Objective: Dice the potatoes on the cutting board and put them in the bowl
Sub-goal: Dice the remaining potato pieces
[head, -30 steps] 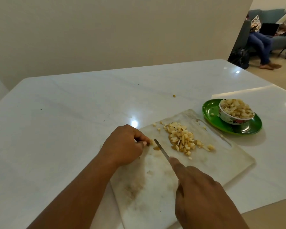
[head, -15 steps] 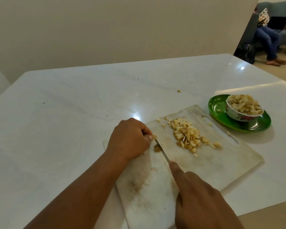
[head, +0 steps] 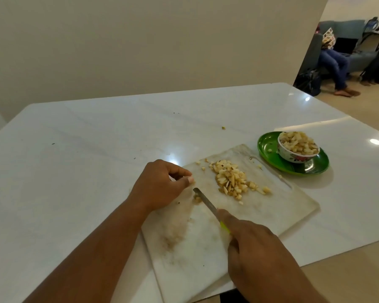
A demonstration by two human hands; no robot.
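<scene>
White marble tabletop (head: 96, 160) carries a white, stained cutting board (head: 289, 206) near its front edge. Green plate (head: 269, 149) at the board's far right corner holds a floral bowl (head: 293, 154) heaped with pale cubes. Right hand (head: 265, 256) grips a knife (head: 205, 201), forefinger along the blade. Left hand (head: 160, 184), fingers curled, pinches a small scrap. Diced potatoes (head: 232, 179): pale yellow cubes, brown-flecked, piled mid-board.
</scene>
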